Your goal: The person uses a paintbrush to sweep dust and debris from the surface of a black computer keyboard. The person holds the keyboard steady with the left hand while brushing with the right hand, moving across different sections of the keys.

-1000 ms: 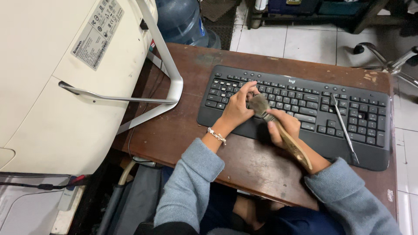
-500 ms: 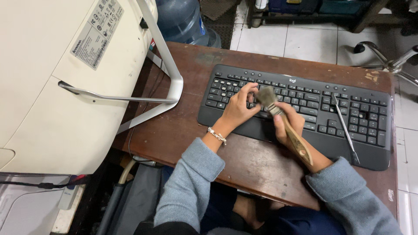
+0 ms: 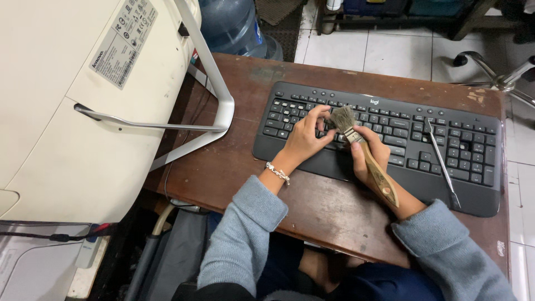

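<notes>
Soft, even overhead light fills the scene, with faint sheen on the worn table (image 3: 234, 161) and pale floor tiles (image 3: 390, 53). Focus is sharp; edges bow slightly, and shadows pool below the table.

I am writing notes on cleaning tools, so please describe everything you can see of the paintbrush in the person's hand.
The paintbrush is small and flat, with pale grey, splayed bristles, a metal band and a worn light wooden handle that looks stained. It lies tilted, bristles up-left, handle down-right toward the person. The right hand grips the handle near the band; the bristles rest on the keys of the black keyboard, close to the left hand.
</notes>
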